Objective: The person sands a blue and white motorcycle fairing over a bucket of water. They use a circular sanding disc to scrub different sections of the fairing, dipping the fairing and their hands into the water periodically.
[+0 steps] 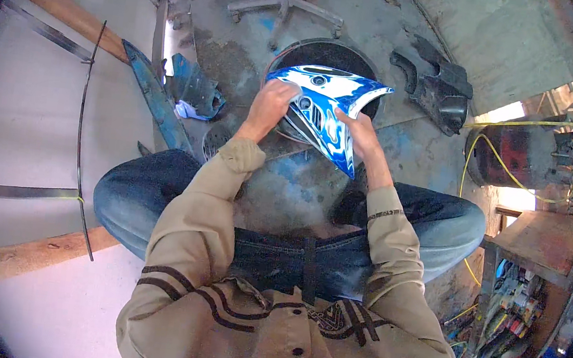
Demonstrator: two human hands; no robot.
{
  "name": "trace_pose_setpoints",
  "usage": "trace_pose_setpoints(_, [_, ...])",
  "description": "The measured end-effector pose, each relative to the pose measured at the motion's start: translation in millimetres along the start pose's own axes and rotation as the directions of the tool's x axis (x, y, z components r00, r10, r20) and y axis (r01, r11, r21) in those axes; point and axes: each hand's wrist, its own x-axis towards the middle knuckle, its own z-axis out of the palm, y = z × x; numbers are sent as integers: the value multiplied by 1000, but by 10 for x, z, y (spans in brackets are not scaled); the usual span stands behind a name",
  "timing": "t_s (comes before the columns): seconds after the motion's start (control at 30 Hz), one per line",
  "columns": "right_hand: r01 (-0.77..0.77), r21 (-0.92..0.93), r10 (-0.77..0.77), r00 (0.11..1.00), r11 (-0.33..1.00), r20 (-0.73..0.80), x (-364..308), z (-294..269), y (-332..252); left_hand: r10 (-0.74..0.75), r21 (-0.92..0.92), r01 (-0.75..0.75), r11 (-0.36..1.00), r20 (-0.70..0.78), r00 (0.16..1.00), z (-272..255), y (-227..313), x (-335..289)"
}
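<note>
Steadying the blue-and-white panel (331, 96) needs firmness from the right grip (365, 137) holding it, opposite the left grip (269, 110), closure unclear.

Curved panel (334, 131), upper centre: glossy blue and white, in swirls and streaks. Round basin (329, 55) behind it: black inside. Shirt (260, 349), lower centre: tan, dark stripes across chest and upper sleeve, dark buttons. Jeans (438, 214), mid-frame: dark blue, fading paler toward the knees. Floor (283, 210): grey, blotched blue. Chair base (287, 2), top centre: pale grey. Moulded part (445, 87), upper right: black. Cord (519, 125), right: yellow. Wall (25, 114), left: off-white. Plank (72, 17), upper left: orange-brown.
</note>
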Motion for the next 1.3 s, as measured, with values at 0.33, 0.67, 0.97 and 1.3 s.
trace_pose_setpoints(0.33, [52,31,-54,997,998,50,-24,17,-3,-70,-28,70,997,12,997,16,-85,46])
trace_pose_setpoints(0.67, [61,-6,-61,998,998,8,20,-43,51,108,-213,-89,973,78,991,-61,-46,109])
trace_pose_setpoints(0.97, [9,-3,-9,1000,1000,14,-26,1,24,81,-143,-66,988,101,992,-14,-91,63])
trace_pose_setpoints(1.3, [48,17,-49,997,999,63,14,-20,35,-60,-26,58,998,-59,996,32,7,109])
